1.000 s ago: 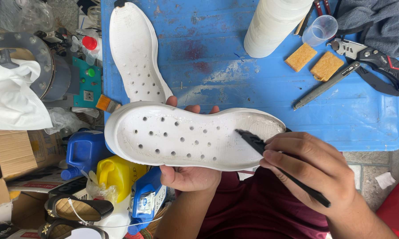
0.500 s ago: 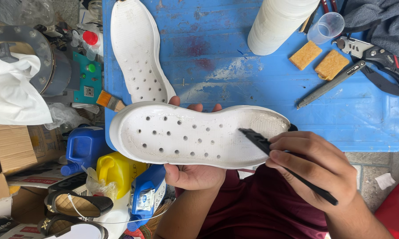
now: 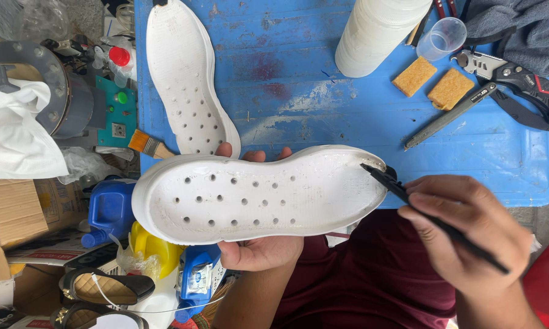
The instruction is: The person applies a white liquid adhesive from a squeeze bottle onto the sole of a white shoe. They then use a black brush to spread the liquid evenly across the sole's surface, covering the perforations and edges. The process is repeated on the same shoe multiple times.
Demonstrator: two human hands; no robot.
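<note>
Left hand [image 3: 259,250] cradles perforated white sole [image 3: 256,195]; right hand [image 3: 469,234] grips black brush [image 3: 433,219] (bristles at rim).

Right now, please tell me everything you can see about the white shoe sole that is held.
The white shoe sole looks like moulded foam or rubber, with a raised rim and rows of small round holes. It lies sideways, inner face up, above the blue table's near edge. The left hand holds it from beneath; the right hand presses a black brush on its right end.
</note>
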